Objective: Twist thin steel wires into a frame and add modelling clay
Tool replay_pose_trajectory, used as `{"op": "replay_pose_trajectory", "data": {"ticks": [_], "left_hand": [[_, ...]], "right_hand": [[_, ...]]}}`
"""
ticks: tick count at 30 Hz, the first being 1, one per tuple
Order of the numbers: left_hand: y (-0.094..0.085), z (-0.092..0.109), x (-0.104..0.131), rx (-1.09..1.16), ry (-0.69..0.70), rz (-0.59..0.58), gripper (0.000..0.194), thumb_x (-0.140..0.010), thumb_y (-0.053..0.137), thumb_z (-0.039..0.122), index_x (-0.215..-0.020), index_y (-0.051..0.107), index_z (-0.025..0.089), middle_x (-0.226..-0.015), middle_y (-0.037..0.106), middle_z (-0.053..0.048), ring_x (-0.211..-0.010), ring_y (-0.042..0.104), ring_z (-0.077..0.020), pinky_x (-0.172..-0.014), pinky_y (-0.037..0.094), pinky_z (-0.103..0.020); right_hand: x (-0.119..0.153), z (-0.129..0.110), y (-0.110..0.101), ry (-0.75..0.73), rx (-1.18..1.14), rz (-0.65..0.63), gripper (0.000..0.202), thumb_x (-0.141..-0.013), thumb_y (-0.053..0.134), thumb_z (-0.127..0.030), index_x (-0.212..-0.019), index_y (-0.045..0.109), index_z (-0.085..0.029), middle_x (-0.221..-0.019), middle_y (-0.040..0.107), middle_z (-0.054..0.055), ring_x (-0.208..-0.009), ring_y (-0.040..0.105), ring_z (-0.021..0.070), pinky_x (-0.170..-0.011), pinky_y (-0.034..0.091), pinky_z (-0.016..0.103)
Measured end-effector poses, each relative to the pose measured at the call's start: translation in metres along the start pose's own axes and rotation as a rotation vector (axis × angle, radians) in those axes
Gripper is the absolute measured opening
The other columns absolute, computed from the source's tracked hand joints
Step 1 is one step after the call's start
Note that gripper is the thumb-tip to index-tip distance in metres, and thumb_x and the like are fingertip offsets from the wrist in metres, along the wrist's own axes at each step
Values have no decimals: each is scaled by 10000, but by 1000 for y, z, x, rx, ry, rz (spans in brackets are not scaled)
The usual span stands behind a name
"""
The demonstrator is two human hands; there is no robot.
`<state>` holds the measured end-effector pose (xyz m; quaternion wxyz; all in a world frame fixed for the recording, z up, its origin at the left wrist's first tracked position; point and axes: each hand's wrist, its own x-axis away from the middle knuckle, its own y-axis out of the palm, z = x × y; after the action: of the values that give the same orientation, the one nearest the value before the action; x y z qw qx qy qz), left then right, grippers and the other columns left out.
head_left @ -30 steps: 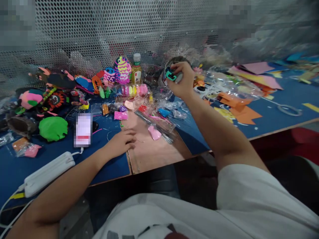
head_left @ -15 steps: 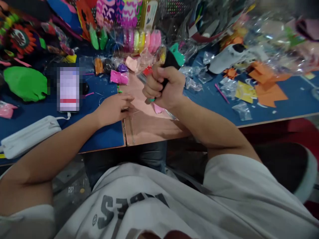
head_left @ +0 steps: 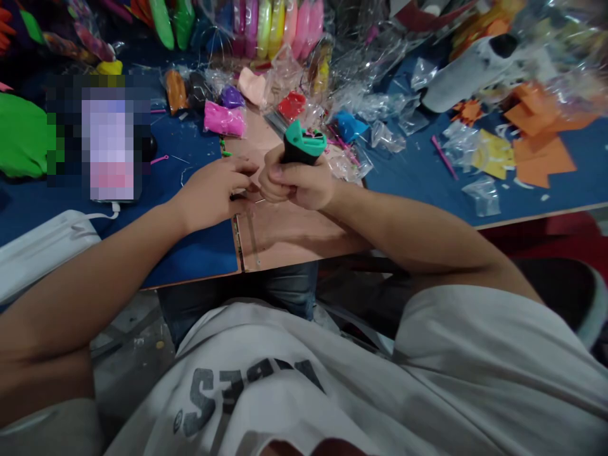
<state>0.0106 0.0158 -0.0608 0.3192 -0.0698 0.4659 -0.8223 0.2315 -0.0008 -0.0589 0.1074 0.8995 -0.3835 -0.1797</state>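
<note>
My right hand (head_left: 299,180) is closed around a black and teal handle, which looks like that of a utility knife (head_left: 304,144). The teal end points up, and its lower end is hidden by my fingers. Just beside it, my left hand (head_left: 221,190) lies low over the pinkish-tan board (head_left: 294,231) with its fingers bent together. A small dark bit shows under those fingers, too covered to name. Both hands' fingertips nearly meet. Behind them lie a packet of pink clay (head_left: 224,118), a purple lump (head_left: 232,96) and a red piece (head_left: 291,106).
On the blue table (head_left: 190,253) at left are a phone (head_left: 108,149) with a blurred screen, a white power bank (head_left: 47,250) and a green clay slab (head_left: 26,136). Orange paper pieces (head_left: 541,152), plastic wrappers (head_left: 482,195) and a white-grey bottle-like object (head_left: 465,73) lie at right.
My right hand has come down and left, closer to my left hand, and the knife's teal end now faces me. My left hand stays over the board. The camera view has tilted nearer.
</note>
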Motion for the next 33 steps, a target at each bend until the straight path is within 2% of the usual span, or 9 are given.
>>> {"op": "replay_pose_trajectory", "data": {"ticks": [5, 10, 12, 16, 20, 24, 27, 31, 33], "left_hand": [[-2, 2, -1, -4, -33, -33, 150, -947, 772, 253, -1047, 856, 179, -1373, 787, -116, -1347, 714, -315, -1237, 548, -559], [-4, 3, -2, -5, -18, -41, 181, -985, 724, 283, -1088, 846, 199, -1416, 774, -86, -1384, 701, -304, -1259, 535, -558], [-3, 3, -2, 11, -21, -25, 189, -987, 720, 316, -1081, 845, 211, -1417, 777, -73, -1391, 707, -314, -1262, 533, -562], [-3, 1, -2, 26, -30, -25, 199, -992, 726, 365, -1060, 849, 223, -1427, 777, -78, -1401, 706, -317, -1283, 524, -551], [-4, 3, -3, 22, -32, -10, 225, -994, 733, 350, -1097, 859, 195, -1409, 786, -101, -1385, 708, -323, -1283, 525, -555], [-4, 3, -2, 43, -49, -3, 193, -975, 761, 341, -1073, 862, 209, -1395, 796, -89, -1340, 730, -313, -1262, 540, -552], [-3, 3, -2, 34, -46, 6, 198, -965, 777, 329, -1095, 862, 207, -1368, 802, -92, -1333, 731, -317, -1249, 546, -554], [-4, 3, -3, 28, -46, -27, 204, -985, 766, 312, -1117, 856, 185, -1371, 799, -103, -1364, 714, -316, -1280, 517, -562], [-4, 4, -4, 18, -34, -35, 220, -977, 777, 292, -1151, 862, 188, -1398, 788, -110, -1370, 713, -321, -1279, 513, -572]], "right_hand": [[-4, -10, 0, -1, -33, -75, 468, -982, 773, -422, -674, 466, -250, -462, 298, -102, -401, 161, 101, -450, 168, 289], [-6, -8, -3, -4, 20, -11, 630, -985, 762, -575, -595, 381, -259, -445, 235, -86, -417, 193, 110, -447, 185, 305], [-6, -10, -3, 30, 50, -27, 648, -960, 795, -551, -579, 362, -254, -448, 238, -83, -416, 199, 107, -436, 198, 304], [-8, -14, -3, -78, -31, -90, 622, -993, 744, -486, -582, 349, -238, -448, 200, -103, -365, 173, 76, -411, 180, 260], [-7, -14, 0, -56, 2, -34, 651, -983, 785, -521, -560, 387, -227, -442, 275, -89, -373, 222, 75, -429, 205, 263], [-6, -15, 1, -34, 7, 4, 642, -920, 820, -596, -575, 405, -248, -443, 268, -91, -389, 218, 87, -431, 216, 275], [-6, -5, 3, -43, 38, 151, 633, -870, 829, -621, -602, 379, -266, -443, 262, -94, -428, 232, 105, -454, 269, 282], [-5, 8, 9, -144, 12, 323, 594, -922, 781, -566, -611, 378, -260, -452, 218, -101, -413, 193, 97, -442, 174, 282], [-7, 6, 12, -165, -79, 328, 578, -925, 735, -701, -685, 447, -261, -507, 273, -98, -416, 178, 97, -431, 159, 288]]}}
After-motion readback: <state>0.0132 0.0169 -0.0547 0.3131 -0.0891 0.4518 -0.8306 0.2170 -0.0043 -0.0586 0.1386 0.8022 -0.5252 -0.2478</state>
